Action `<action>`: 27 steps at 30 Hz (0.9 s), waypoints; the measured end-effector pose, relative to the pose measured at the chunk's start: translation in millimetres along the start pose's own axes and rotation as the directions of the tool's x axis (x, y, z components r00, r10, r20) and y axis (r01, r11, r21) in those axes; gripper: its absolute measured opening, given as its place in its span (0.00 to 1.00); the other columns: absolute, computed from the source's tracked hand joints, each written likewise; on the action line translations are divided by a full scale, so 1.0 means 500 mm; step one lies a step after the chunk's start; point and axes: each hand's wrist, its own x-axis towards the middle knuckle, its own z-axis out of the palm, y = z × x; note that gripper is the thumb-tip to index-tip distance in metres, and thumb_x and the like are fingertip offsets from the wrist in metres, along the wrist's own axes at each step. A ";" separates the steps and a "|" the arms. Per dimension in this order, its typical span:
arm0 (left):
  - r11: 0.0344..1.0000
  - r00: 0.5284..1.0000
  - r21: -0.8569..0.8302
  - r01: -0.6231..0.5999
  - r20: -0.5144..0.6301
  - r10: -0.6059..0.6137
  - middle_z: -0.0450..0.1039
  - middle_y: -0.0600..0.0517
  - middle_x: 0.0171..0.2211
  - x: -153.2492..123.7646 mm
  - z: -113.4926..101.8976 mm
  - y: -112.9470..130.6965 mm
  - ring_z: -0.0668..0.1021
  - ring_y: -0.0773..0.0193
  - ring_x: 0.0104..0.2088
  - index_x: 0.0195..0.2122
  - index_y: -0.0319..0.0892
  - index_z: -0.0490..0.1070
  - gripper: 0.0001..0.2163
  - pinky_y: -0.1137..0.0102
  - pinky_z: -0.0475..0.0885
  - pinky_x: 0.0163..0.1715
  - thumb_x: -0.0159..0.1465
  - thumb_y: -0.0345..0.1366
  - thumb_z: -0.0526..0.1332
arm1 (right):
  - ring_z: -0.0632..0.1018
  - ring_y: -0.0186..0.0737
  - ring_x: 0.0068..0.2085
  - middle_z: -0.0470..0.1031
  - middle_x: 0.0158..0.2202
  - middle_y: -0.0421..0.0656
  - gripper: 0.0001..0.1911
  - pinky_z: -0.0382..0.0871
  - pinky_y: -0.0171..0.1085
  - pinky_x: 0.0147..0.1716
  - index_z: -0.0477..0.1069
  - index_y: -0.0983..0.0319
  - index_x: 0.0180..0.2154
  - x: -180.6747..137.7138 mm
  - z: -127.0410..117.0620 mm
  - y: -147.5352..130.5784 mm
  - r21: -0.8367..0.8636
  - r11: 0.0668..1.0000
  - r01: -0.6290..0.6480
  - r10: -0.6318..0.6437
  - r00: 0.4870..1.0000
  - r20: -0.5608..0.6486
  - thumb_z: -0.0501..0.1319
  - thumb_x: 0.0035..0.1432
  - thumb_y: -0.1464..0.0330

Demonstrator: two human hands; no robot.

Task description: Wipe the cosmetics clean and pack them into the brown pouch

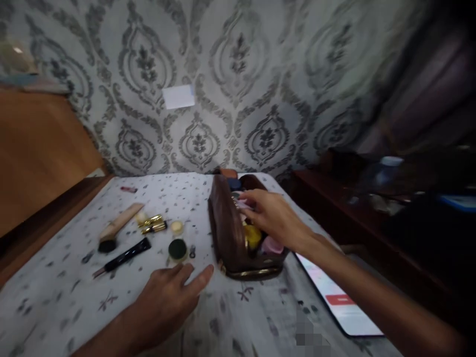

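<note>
A brown makeup bag (225, 223) stands unzipped on the patterned white sheet, with a yellow item (253, 237) and a pink item (272, 245) showing inside. My right hand (273, 210) reaches into its top, fingers pinched around a small pale item (243, 204) that they partly cover. Palm down on the sheet, my left hand (171, 295) is empty, its thumb and fingers apart. Just beyond it sits a small round jar with a dark top (177, 250). A small cream-coloured pot (177, 227) lies behind that jar.
Left on the sheet are a black tube (128, 257), a beige tube with a dark cap (121, 220), gold lipstick tubes (154, 227) and a small red item (128, 189). A lit phone or tablet (349, 317) lies under my right forearm. The patterned wall (238, 134) rises behind.
</note>
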 end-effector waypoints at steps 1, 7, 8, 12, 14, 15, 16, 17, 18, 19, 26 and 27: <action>1.000 0.999 -0.018 0.026 0.040 -0.025 0.78 0.46 0.39 -0.016 -0.001 -0.001 0.81 0.58 0.32 0.60 0.43 0.60 0.23 0.66 0.77 0.25 0.64 0.26 0.52 | 0.76 0.39 0.32 0.78 0.35 0.44 0.10 0.64 0.34 0.31 0.76 0.62 0.42 -0.002 0.003 0.001 -0.008 1.000 0.011 -0.012 0.999 -0.045 0.62 0.57 0.71; 0.961 0.961 -0.111 0.253 0.144 -0.236 0.78 0.45 0.45 -0.124 0.020 -0.032 0.81 0.57 0.41 0.60 0.41 0.56 0.20 0.66 0.78 0.32 0.67 0.30 0.51 | 0.71 0.35 0.24 0.75 0.34 0.43 0.09 0.65 0.35 0.25 0.75 0.61 0.42 -0.039 -0.004 -0.048 0.047 0.997 0.064 -0.043 0.937 -0.348 0.61 0.61 0.66; 0.947 0.950 -0.121 0.296 0.145 -0.278 0.77 0.44 0.46 -0.139 0.025 -0.043 0.81 0.57 0.43 0.58 0.41 0.58 0.17 0.65 0.77 0.34 0.68 0.30 0.50 | 0.71 0.34 0.24 0.75 0.34 0.43 0.08 0.66 0.35 0.26 0.75 0.60 0.41 -0.050 -0.001 -0.066 0.081 0.993 0.087 -0.050 0.924 -0.380 0.60 0.62 0.67; 0.877 0.875 -0.057 0.476 0.123 -0.467 0.77 0.43 0.46 -0.181 0.033 -0.114 0.80 0.56 0.44 0.50 0.40 0.65 0.11 0.63 0.76 0.39 0.70 0.33 0.48 | 0.75 0.37 0.29 0.75 0.32 0.42 0.06 0.68 0.35 0.29 0.74 0.59 0.40 -0.092 0.050 -0.138 0.245 0.946 0.214 -0.125 0.934 -0.335 0.58 0.64 0.69; 0.823 0.820 0.030 0.567 0.073 -0.568 0.76 0.42 0.44 -0.194 0.034 -0.157 0.78 0.54 0.44 0.49 0.39 0.67 0.12 0.61 0.74 0.41 0.70 0.36 0.49 | 0.76 0.38 0.30 0.75 0.31 0.43 0.07 0.70 0.35 0.29 0.74 0.59 0.40 -0.107 0.096 -0.169 0.353 0.903 0.245 -0.171 0.958 -0.230 0.56 0.65 0.70; 0.799 0.797 0.077 0.597 0.058 -0.601 0.76 0.42 0.44 -0.199 0.035 -0.176 0.77 0.52 0.44 0.49 0.39 0.68 0.13 0.59 0.74 0.42 0.70 0.37 0.49 | 0.76 0.37 0.30 0.75 0.31 0.43 0.08 0.70 0.35 0.30 0.74 0.59 0.40 -0.113 0.121 -0.184 0.401 0.886 0.233 -0.175 0.969 -0.175 0.55 0.65 0.70; 0.783 0.782 0.118 0.611 0.060 -0.620 0.75 0.41 0.44 -0.205 0.037 -0.192 0.77 0.50 0.45 0.50 0.38 0.68 0.13 0.58 0.73 0.43 0.70 0.37 0.49 | 0.75 0.36 0.29 0.75 0.31 0.43 0.09 0.70 0.34 0.29 0.74 0.60 0.39 -0.117 0.146 -0.198 0.435 0.873 0.220 -0.185 0.975 -0.121 0.55 0.65 0.71; 0.773 0.773 0.150 0.616 0.077 -0.630 0.75 0.40 0.44 -0.210 0.039 -0.204 0.76 0.49 0.45 0.50 0.38 0.68 0.14 0.56 0.72 0.43 0.70 0.37 0.49 | 0.74 0.35 0.27 0.75 0.31 0.43 0.10 0.69 0.34 0.28 0.74 0.60 0.39 -0.120 0.171 -0.212 0.456 0.868 0.195 -0.186 0.980 -0.065 0.54 0.65 0.72; 0.770 0.767 0.169 0.615 0.102 -0.634 0.74 0.40 0.44 -0.215 0.042 -0.213 0.75 0.48 0.45 0.50 0.37 0.68 0.14 0.56 0.71 0.43 0.70 0.37 0.50 | 0.74 0.34 0.27 0.75 0.32 0.44 0.10 0.68 0.33 0.27 0.75 0.61 0.38 -0.121 0.194 -0.227 0.476 0.861 0.180 -0.199 0.980 -0.011 0.55 0.64 0.72; 0.771 0.762 0.171 0.614 0.128 -0.635 0.74 0.40 0.44 -0.219 0.044 -0.218 0.75 0.48 0.45 0.50 0.37 0.68 0.14 0.56 0.71 0.44 0.69 0.37 0.50 | 0.74 0.34 0.27 0.76 0.33 0.44 0.10 0.68 0.33 0.28 0.75 0.61 0.38 -0.121 0.216 -0.243 0.488 0.857 0.163 -0.208 0.977 0.038 0.55 0.62 0.73; 0.712 0.680 -0.003 0.702 0.297 -0.670 0.74 0.41 0.44 -0.220 0.034 -0.223 0.76 0.50 0.46 0.44 0.39 0.65 0.08 0.62 0.70 0.42 0.67 0.37 0.53 | 0.74 0.34 0.26 0.75 0.30 0.41 0.09 0.67 0.33 0.28 0.76 0.63 0.38 -0.113 0.338 -0.334 0.657 0.736 -0.164 -0.064 0.949 0.309 0.59 0.56 0.74; 0.694 0.671 -0.049 0.719 0.307 -0.674 0.75 0.43 0.43 -0.217 0.029 -0.222 0.76 0.51 0.45 0.43 0.40 0.65 0.08 0.63 0.70 0.42 0.67 0.37 0.53 | 0.74 0.33 0.25 0.75 0.31 0.41 0.10 0.67 0.33 0.26 0.75 0.63 0.40 -0.113 0.351 -0.339 0.701 0.672 -0.241 -0.027 0.937 0.348 0.59 0.56 0.72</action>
